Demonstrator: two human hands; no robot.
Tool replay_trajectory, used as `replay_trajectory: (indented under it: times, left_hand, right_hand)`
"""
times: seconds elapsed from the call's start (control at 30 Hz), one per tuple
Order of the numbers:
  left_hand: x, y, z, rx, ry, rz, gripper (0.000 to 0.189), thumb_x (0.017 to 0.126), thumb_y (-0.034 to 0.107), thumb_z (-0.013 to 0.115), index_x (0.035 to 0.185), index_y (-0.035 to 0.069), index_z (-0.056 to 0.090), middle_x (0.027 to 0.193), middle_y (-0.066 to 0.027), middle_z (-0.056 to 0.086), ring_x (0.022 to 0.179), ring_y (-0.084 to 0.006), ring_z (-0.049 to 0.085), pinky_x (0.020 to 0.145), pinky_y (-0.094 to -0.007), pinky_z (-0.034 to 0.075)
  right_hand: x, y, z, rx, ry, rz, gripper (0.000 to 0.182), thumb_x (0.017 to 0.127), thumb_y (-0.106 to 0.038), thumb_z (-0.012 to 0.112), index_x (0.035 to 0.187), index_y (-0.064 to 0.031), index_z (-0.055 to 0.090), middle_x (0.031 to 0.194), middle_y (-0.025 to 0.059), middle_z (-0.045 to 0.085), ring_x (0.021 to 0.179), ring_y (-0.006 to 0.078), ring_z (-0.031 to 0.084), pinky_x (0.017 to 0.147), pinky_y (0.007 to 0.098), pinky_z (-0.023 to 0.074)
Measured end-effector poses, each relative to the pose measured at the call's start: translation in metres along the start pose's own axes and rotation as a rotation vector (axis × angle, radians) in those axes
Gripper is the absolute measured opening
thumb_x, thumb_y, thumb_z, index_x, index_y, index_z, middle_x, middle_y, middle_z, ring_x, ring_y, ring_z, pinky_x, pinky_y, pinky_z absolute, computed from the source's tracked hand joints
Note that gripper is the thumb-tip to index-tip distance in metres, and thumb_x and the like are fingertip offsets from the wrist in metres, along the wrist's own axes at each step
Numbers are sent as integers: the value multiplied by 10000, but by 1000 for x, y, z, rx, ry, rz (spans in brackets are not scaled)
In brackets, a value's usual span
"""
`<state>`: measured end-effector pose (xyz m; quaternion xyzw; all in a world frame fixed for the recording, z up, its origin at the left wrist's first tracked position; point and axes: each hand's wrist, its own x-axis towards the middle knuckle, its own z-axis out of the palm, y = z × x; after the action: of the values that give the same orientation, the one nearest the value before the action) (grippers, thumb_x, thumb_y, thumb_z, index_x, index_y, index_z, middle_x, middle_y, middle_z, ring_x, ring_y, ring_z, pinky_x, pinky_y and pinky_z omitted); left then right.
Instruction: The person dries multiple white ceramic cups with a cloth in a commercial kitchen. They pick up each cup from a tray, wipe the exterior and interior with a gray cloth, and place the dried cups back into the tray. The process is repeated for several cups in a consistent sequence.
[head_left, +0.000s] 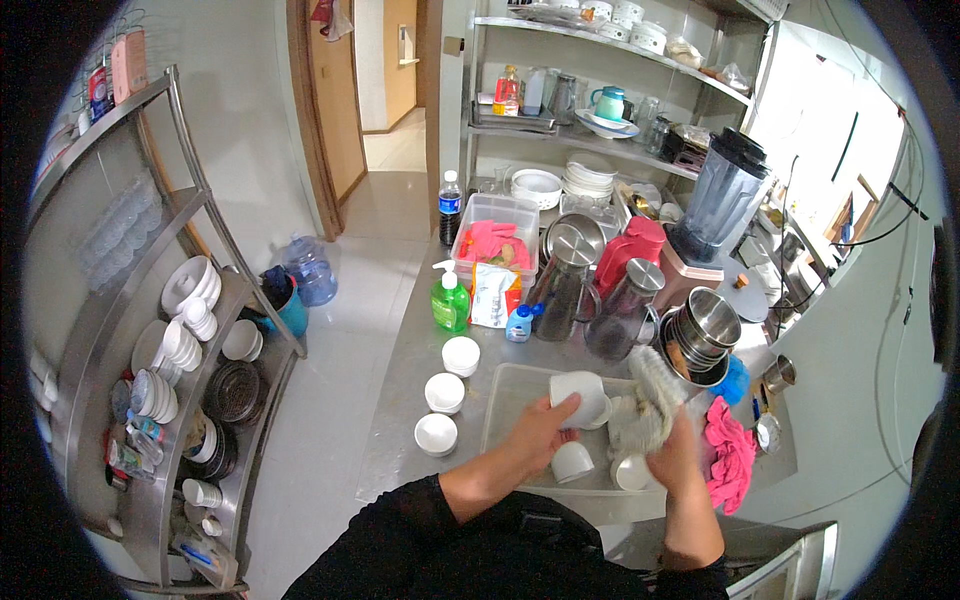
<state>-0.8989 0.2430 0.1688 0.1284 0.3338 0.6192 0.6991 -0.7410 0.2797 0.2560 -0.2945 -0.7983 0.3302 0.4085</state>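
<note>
Over a clear plastic tub (501, 420) on the steel table, my left hand (541, 429) grips a white cup (576, 396) by its side. A pale striped cloth (649, 401) hangs from my right hand (675, 450), which is closed on it and slightly blurred. The cloth is close to the cup's right side. Two more white cups, one tilted (572, 461) and one on its side (630, 472), are in the tub below my hands. Left of the tub, three small white bowls (444, 393) stand in a row, open side up.
Behind the tub stand a green soap pump bottle (450, 304), two dark pitchers (626, 315), a red jug (630, 244) and a blender (724, 195). Stacked steel pots (705, 330) and pink rubber gloves (727, 454) lie to the right. A steel dish rack (225, 292) stands left across the floor.
</note>
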Motion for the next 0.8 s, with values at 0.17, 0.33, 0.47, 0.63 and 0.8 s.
replay_trajectory:
  times: [0.17,0.33,0.47,0.63,0.8]
  left_hand:
    - [-18,-22,-6,2,-404,123,270,815,103,515,1079,66,470,980,-40,539,780,-146,528,626,-262,434]
    - [-28,-14,9,408,-260,98,153,817,107,500,946,39,546,802,-25,557,686,-106,513,606,-241,413]
    - [-35,-8,20,456,-245,191,160,824,153,504,897,26,568,702,3,548,644,-97,505,586,-244,410]
    - [-26,-17,16,551,-132,214,188,819,151,500,923,9,568,760,-21,580,687,-109,533,614,-254,432]
    - [-25,-15,9,505,1,297,170,812,135,531,936,28,575,791,-4,581,693,-82,531,623,-241,442]
  right_hand:
    - [2,-4,20,-519,-172,-223,487,665,-181,619,1120,-51,503,1170,158,474,1064,306,463,911,349,339]
    - [6,34,22,246,-116,185,375,702,-95,505,1061,11,528,1071,129,539,930,215,547,797,298,420]
    - [7,31,29,738,39,456,301,794,-145,426,1039,9,507,962,110,568,819,197,577,687,308,471]
    - [-3,33,34,1021,242,743,381,863,-304,401,1106,-14,446,990,128,547,830,224,571,670,336,479]
    - [-18,29,34,189,-8,391,427,848,-265,442,1160,25,410,1135,195,473,1063,298,441,912,370,323]
